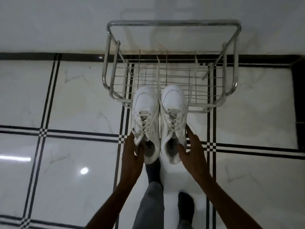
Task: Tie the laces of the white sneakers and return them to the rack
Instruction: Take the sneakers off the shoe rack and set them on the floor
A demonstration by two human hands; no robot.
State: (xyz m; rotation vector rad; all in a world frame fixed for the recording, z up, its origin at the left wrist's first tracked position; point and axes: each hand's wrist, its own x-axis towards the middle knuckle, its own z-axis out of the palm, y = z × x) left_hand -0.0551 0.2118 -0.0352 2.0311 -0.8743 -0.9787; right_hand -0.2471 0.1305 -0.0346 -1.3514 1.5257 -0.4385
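Note:
Two white sneakers are side by side, toes pointing away from me, toes over the front edge of the metal wire rack (pixel 173 23). My left hand (pixel 132 151) grips the left sneaker (pixel 145 109) at its collar, thumb inside the opening. The right sneaker (pixel 173 111) is held at its heel side by my right hand (pixel 192 149), thumb inside the opening. Both shoes show laces crossed over the tongue; whether they are knotted is hard to tell.
The rack stands against a white wall on a glossy white tiled floor (pixel 74 100) with black stripe borders. My legs in grey trousers (pixel 151 200) and dark socks are below the shoes.

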